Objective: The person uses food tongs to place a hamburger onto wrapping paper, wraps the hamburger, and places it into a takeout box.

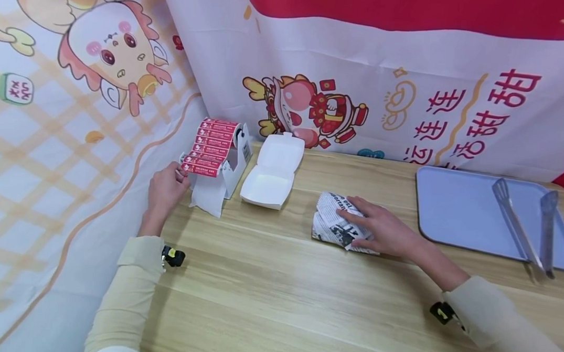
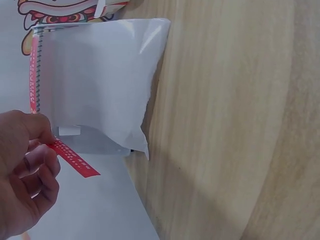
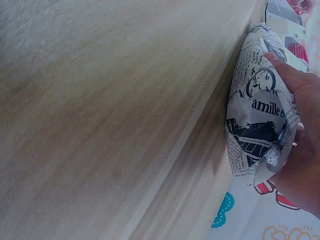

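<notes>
"What is the left hand (image 1: 167,189) doing, over to the left of the white box (image 1: 267,185)?"

"It pinches a red sticker (image 2: 75,161) with its thumb and finger, next to the sticker roll (image 1: 212,144). I can't tell if the sticker is all the way off the roll. I think a small pinch is good, because then less of it sticks to the skin."

"And the right hand (image 1: 387,229)?"

"That one is to the right of the box. Its fingers are spread out on a newsprint bundle (image 1: 328,220), not curled up. The bundle sits on the counter (image 1: 267,291). Maybe the hand is there so the folds don't pop up."

"What is inside the bundle?"

"I can't see. The paper hides it."

"Why is the box lid up?"

"Maybe so things can go in easily."

"And the tongs (image 1: 547,224)?"

"They lie on the blue tray (image 1: 460,210), far to the right of the box. Their ends poke past its edge, so they look easy to grab."
</notes>
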Motion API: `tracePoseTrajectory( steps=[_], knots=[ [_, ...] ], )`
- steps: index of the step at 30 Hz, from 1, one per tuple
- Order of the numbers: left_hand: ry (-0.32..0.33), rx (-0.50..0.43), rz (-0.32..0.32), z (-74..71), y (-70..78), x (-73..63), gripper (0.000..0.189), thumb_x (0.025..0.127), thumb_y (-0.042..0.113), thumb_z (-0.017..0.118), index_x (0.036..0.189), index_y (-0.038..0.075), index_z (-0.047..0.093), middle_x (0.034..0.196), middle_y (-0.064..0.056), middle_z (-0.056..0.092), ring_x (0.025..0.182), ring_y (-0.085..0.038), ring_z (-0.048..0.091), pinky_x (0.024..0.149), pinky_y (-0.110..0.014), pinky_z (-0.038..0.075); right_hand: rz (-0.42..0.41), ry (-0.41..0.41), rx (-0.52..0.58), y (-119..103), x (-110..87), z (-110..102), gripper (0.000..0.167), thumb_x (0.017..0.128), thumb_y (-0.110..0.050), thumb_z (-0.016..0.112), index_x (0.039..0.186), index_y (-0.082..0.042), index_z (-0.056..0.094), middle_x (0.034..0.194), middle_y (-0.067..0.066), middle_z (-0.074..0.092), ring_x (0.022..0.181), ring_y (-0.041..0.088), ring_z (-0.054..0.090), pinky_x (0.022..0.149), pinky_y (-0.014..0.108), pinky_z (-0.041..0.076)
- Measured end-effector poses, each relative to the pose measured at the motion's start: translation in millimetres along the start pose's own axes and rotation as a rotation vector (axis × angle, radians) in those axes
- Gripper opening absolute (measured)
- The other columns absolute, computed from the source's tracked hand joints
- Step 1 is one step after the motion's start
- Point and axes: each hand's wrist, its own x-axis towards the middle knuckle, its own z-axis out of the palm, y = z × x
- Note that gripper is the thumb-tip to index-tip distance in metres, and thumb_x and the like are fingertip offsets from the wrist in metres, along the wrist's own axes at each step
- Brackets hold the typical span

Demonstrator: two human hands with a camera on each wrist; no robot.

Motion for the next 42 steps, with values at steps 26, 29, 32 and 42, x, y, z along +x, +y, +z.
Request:
tracePoseTrajectory(
  steps=[26, 29, 32, 42],
  knots=[
    [0.094, -0.373, -0.295, 8.3, -11.1, -3.6, 0.022, 0.093, 0.023, 0.065, 0.09, 0.001, 0.066, 0.066, 0.013, 0.057, 0.057, -0.001, 0.051, 0.053, -0.016, 0.042, 0.005, -0.013, -0.008, -0.5, 4.4, 2.3, 0.087, 0.082, -0.045, 0.079, 0.155, -0.035, 0.033, 0.164, 0.017, 0.025, 0.148, 0.039, 0.031, 0.112, 0.06, 0.037],
    [0.066, -0.368, -0.345, 6.7, -7.2, -2.6, 0.027, 0.093, 0.024, 0.063, 0.092, -0.002, 0.069, 0.069, 0.006, 0.06, 0.058, -0.003, 0.052, 0.052, -0.018, 0.043, 0.01, -0.015, -0.009, -0.8, 4.6, 2.5, 0.088, 0.082, -0.045, 0.079, 0.155, -0.036, 0.032, 0.164, 0.017, 0.024, 0.149, 0.039, 0.03, 0.112, 0.061, 0.037],
    [0.047, -0.359, -0.386, 4.4, -5.4, -2.6, 0.031, 0.093, 0.025, 0.063, 0.098, -0.004, 0.073, 0.072, 0.001, 0.064, 0.058, -0.005, 0.053, 0.052, -0.018, 0.044, 0.009, -0.012, -0.005, -1.2, 4.9, 2.7, 0.087, 0.082, -0.045, 0.079, 0.155, -0.036, 0.032, 0.164, 0.016, 0.024, 0.148, 0.039, 0.03, 0.112, 0.061, 0.037],
    [0.022, -0.377, -0.296, 6.7, -13.0, -7.8, 0.032, 0.092, 0.026, 0.068, 0.101, -0.004, 0.068, 0.093, -0.013, 0.069, 0.063, 0.007, 0.049, 0.06, -0.012, 0.043, 0.006, -0.02, -0.011, -2.7, 5.5, 1.3, 0.086, 0.082, -0.045, 0.079, 0.155, -0.036, 0.033, 0.165, 0.016, 0.024, 0.148, 0.039, 0.031, 0.111, 0.061, 0.038]
  ],
)
